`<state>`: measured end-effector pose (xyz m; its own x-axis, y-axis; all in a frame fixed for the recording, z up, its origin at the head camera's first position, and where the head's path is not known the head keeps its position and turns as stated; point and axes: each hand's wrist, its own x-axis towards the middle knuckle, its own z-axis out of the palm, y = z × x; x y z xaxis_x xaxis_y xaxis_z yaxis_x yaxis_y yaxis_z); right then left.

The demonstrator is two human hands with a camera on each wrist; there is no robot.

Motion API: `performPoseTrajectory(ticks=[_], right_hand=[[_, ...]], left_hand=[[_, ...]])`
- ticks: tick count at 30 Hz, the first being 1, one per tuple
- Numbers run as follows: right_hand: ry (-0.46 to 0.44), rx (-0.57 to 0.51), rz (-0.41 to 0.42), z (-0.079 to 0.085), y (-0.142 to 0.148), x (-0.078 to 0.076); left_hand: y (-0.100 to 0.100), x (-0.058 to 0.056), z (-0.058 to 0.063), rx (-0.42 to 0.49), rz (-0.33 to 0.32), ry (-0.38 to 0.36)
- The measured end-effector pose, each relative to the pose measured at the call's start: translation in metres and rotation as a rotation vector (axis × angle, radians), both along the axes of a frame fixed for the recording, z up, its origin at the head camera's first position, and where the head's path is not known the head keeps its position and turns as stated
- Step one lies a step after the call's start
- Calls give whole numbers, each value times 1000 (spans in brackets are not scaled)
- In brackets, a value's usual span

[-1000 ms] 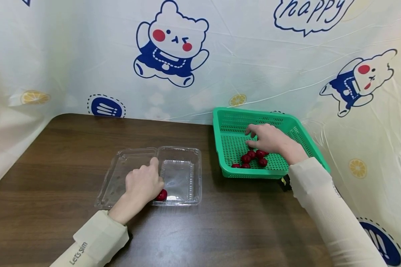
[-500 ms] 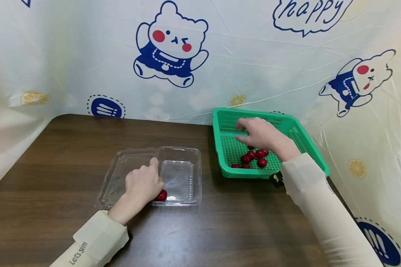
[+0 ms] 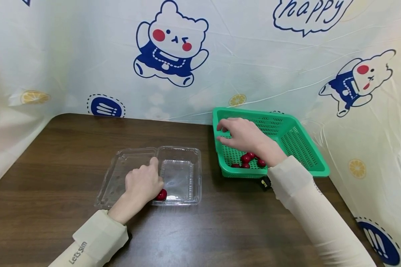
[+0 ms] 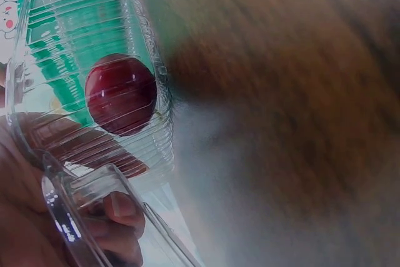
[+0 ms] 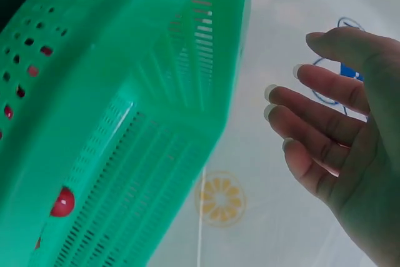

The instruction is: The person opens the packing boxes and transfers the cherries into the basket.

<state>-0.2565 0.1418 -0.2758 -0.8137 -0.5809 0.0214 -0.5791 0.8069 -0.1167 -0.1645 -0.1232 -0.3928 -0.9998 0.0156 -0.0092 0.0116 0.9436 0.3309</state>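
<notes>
My left hand (image 3: 143, 183) holds the clear plastic clamshell box (image 3: 196, 178) at its hinge side, where lid and tray meet. Curled fingertips (image 4: 122, 207) show through the plastic in the left wrist view. One round, dark red fruit like a cherry (image 3: 162, 195) lies in the tray's near left corner, beside that hand. Over the left part of a green plastic basket (image 3: 302, 144) hovers my right hand (image 3: 245, 135), fingers loosely bent and apart, holding nothing. Several such red fruits (image 3: 245, 158) lie on the basket floor near its front wall, some hidden by my right forearm.
The box's open lid (image 3: 111, 181) lies flat to the left of its tray. Both containers stand on a brown wooden table (image 3: 200, 237), with a strip of tabletop between them. A printed curtain (image 3: 254, 55) hangs behind and along the right side.
My right hand has moved left across the basket, from above the fruits towards its left rim, with nothing in it. The left hand and the clear box stay where they were.
</notes>
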Motion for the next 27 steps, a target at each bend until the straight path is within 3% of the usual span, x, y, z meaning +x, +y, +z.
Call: performPoseTrajectory(ticks=[6, 15, 27], right_hand=[[26, 23, 14, -8, -18, 4], [106, 37, 168, -27, -51, 18], [80, 154, 344, -61, -81, 44]], left_hand=[[-1, 0, 0, 1, -1, -9], [0, 0, 1, -4, -2, -13], [-1, 1, 2, -13, -9, -16]])
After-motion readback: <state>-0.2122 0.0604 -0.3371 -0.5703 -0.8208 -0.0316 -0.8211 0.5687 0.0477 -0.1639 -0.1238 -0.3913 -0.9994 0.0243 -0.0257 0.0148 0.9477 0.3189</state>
